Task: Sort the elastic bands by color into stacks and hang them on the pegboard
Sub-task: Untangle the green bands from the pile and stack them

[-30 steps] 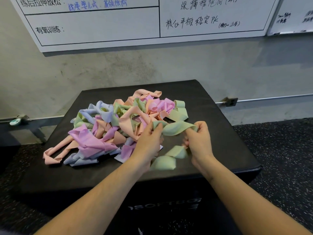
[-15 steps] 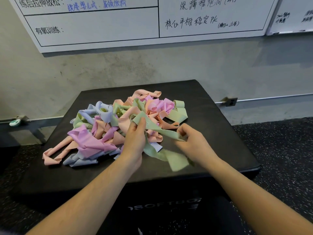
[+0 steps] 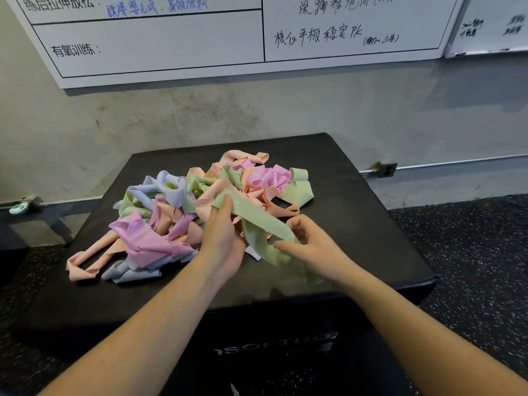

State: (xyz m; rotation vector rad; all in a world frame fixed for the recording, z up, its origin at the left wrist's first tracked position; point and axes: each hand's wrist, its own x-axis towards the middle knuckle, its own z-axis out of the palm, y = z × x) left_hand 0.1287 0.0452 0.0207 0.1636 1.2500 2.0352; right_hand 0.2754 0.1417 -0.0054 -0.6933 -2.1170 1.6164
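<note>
A tangled pile of elastic bands (image 3: 183, 212) in pink, peach, pale blue and pale green lies on a black padded box (image 3: 357, 212). My left hand (image 3: 223, 238) pinches the upper end of a green band (image 3: 257, 218) at the pile's near edge. My right hand (image 3: 308, 244) grips the same green band lower down, where it folds and trails toward the box's front edge. The band runs slanting between both hands. No pegboard is in view.
A whiteboard (image 3: 160, 44) with handwriting hangs on the grey wall behind the box. A second board (image 3: 491, 24) is at the top right. Speckled dark floor (image 3: 471, 252) lies to the right. A metal rail (image 3: 457, 162) runs along the wall.
Both hands have shifted the green band back over the pile's near edge. My left hand rose to its upper end, and the band now lies straighter between my hands.
</note>
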